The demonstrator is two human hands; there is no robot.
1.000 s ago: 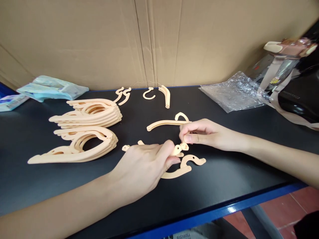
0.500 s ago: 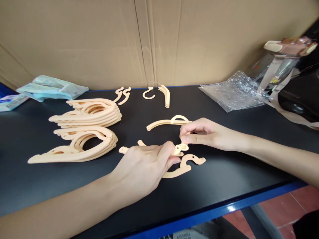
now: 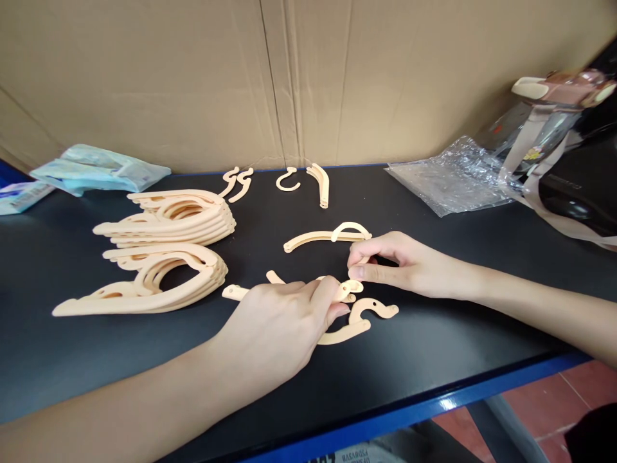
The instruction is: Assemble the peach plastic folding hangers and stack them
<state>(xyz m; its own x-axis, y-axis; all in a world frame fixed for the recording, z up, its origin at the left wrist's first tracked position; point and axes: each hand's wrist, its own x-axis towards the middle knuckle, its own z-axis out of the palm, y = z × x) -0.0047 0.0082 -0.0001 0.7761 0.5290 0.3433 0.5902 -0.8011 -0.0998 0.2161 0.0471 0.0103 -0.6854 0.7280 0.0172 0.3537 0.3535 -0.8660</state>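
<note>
My left hand (image 3: 279, 325) is closed round a peach plastic hanger arm (image 3: 236, 292), whose end sticks out to the left. My right hand (image 3: 402, 263) pinches a small peach hook piece (image 3: 355, 285) against that arm's near end. Both hands meet over the black table (image 3: 434, 334). A loose hook-and-arm part (image 3: 359, 318) lies just below them, and another arm with a hook (image 3: 328, 236) lies just behind my right hand.
Two stacks of finished peach hangers (image 3: 168, 247) sit at the left. Small loose parts (image 3: 308, 181) lie near the cardboard wall (image 3: 308, 77). Blue packets (image 3: 96, 170) are at far left, a clear plastic bag (image 3: 453, 177) and a bottle (image 3: 549, 116) at right.
The hanger arm in my left hand has slid a little to the left. My right hand has shifted slightly down and kept its pinch on the hook piece.
</note>
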